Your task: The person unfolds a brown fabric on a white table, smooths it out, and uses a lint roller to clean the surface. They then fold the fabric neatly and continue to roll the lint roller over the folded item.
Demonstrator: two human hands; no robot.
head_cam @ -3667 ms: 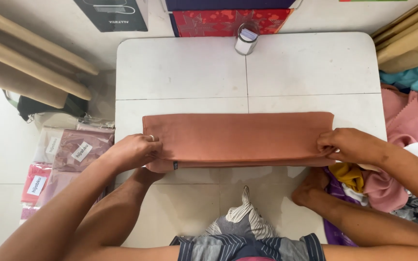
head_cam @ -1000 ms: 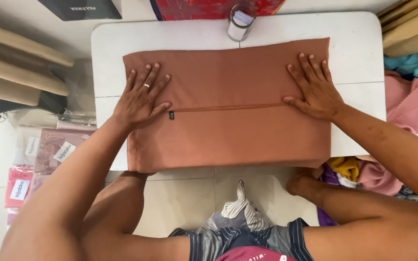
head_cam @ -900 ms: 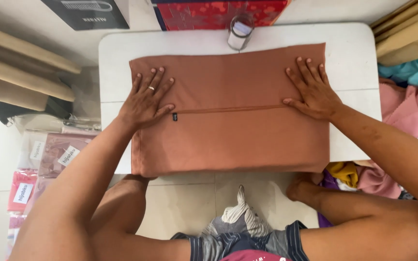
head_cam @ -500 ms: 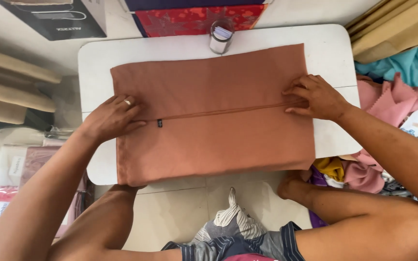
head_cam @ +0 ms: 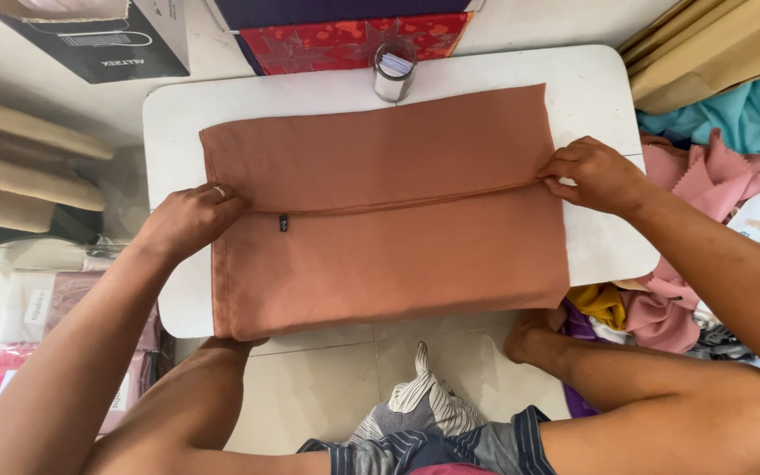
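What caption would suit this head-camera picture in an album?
Both hands, left and right, pinch a fold line across a rust cloth on a white table.

Both arms are bare from wrist to elbow, with no sleeves or watch in view. A thin ring [head_cam: 218, 189] circles one finger of the left hand [head_cam: 188, 220]; the right hand [head_cam: 593, 173] wears nothing. Below the hands, the bare legs end in dark shorts with pale stripes [head_cam: 494, 444] at the hem.
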